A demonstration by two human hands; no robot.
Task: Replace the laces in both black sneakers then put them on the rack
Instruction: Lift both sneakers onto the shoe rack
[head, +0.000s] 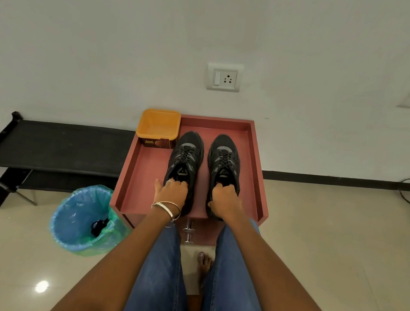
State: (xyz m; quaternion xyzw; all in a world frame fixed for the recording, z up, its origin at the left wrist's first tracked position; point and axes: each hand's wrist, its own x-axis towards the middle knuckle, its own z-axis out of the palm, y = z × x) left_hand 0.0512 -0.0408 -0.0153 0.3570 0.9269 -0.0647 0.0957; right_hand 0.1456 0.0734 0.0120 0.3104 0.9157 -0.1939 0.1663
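Note:
Two black sneakers stand side by side, toes to the wall, on a reddish-brown cabinet top (144, 174) with a raised rim. Both are laced with black laces. My left hand (171, 192) is closed on the heel collar of the left sneaker (186, 158). The right sneaker (224, 161) is gripped the same way at its heel by my right hand (223, 199). The black shoe rack (54, 146) stands to the left against the wall, its top shelf bare.
An orange-lidded box (158, 128) sits at the back left corner of the cabinet top. A blue bin (80, 221) with a green liner, holding something black, stands on the floor left of the cabinet. A cable (408, 190) lies at far right.

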